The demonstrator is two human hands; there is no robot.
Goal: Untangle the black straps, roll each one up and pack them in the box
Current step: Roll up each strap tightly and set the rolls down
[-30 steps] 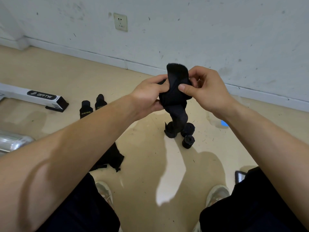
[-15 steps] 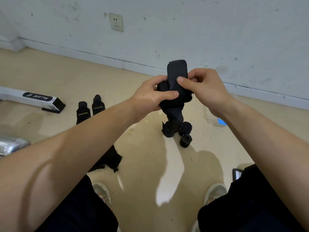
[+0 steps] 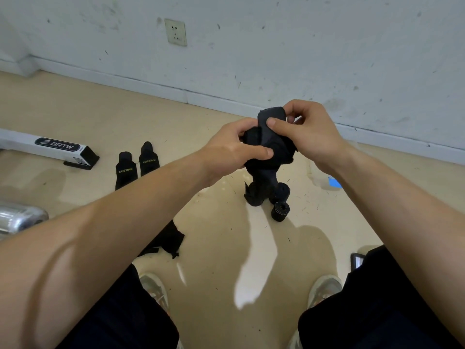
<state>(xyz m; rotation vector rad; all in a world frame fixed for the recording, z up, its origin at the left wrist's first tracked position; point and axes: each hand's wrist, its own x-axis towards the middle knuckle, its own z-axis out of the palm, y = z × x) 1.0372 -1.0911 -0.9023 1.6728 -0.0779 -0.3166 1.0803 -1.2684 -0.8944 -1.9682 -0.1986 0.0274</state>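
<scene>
Both hands are closed on one black strap (image 3: 270, 149), held in the air between them. The left hand (image 3: 232, 147) grips the bunched middle with its thumb laid across the front. The right hand (image 3: 310, 132) pinches the flat upper end, thumb on the near face and fingers curled behind.

Below the hands the tail hangs down twisted to a crumpled heap (image 3: 254, 197) on the floor (image 3: 219, 248). I cannot tell whether that heap is the same piece or another tangled with it.

It looks like soft, limp webbing, light and not fragile, and cloth-rough rather than slippery. It will likely not keep a shape on its own, and a loose coil would probably spring open. The best hold is probably the flat end, pinched square. The other hand can then draw the hanging length taut and flat, so twists come out before they are wound in.

Just beside the heap, below the right hand, stand two rolled straps (image 3: 280, 210). A loose strap (image 3: 168, 240) lies under the left forearm. Left of the left hand are two black pieces marked XUEYING (image 3: 125, 170), and farther left lies a white bar marked BRTW (image 3: 50, 147). I can make out no box for certain.
</scene>
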